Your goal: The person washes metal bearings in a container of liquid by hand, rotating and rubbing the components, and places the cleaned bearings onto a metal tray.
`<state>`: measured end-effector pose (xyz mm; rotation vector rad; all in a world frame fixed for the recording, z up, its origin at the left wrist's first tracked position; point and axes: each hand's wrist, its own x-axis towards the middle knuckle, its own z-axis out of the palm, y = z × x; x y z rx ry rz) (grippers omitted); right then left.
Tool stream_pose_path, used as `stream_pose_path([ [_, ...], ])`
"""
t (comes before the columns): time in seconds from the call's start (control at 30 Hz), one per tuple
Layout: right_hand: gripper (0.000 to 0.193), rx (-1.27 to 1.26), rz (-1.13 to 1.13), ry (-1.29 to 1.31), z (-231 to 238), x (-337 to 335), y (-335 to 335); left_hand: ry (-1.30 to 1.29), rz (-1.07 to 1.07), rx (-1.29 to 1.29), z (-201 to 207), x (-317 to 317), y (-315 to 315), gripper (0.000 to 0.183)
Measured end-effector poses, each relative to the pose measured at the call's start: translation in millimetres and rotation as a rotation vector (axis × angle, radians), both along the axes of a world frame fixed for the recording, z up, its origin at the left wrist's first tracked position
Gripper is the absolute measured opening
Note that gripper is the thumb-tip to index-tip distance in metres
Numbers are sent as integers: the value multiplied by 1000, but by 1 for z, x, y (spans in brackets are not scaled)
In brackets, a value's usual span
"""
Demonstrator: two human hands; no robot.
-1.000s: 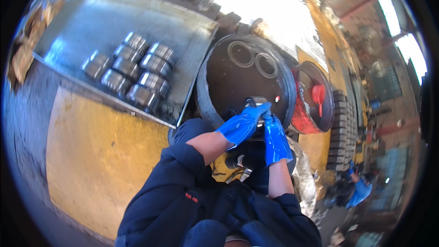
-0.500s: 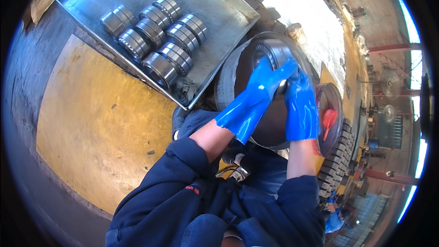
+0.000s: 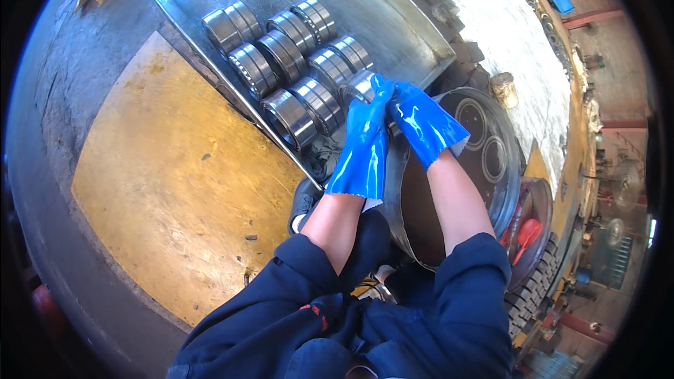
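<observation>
Both my hands wear long blue rubber gloves. Between them is a shiny steel roller bearing (image 3: 357, 88), partly covered by the gloves, at the near right corner of the metal tray (image 3: 393, 21). My left hand (image 3: 366, 116) is closed on its near side, and my right hand (image 3: 411, 109) grips it from the right. Just left of it, several similar bearings (image 3: 283, 56) stand in rows on the tray, close together. A crumpled grey rag (image 3: 323, 156) lies by the tray's near corner.
Below my right forearm stands a large open drum (image 3: 414, 203) with ring-shaped parts (image 3: 493, 159) inside. Farther right are a smaller round container with a red scoop (image 3: 526, 234) and a stack of dark blocky parts (image 3: 537, 288). A yellow plate (image 3: 182, 182) covers the floor at left.
My hands have carried the bearing from above the drum leftward to the tray, beside the other bearings. The view has shifted, and rings in the drum now show.
</observation>
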<state>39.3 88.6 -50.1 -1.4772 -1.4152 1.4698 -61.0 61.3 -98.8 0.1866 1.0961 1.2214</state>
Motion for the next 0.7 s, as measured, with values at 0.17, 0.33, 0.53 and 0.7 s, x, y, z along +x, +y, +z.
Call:
stream_pose_path([
  [0.17, 32, 93, 176, -405, -7, 3, -2, -298, 2, 39, -12, -11, -8, 39],
  [0.33, 30, 37, 264, -577, -7, -15, 12, -163, 127, 132, -52, 7, 4, 49],
  [0.53, 29, -76, 187, -325, -29, -5, 14, 18, -40, -97, -28, -15, 3, 54],
  [0.7, 52, 55, 268, -584, -99, 9, 47, 104, 62, -188, -21, -18, 18, 59],
])
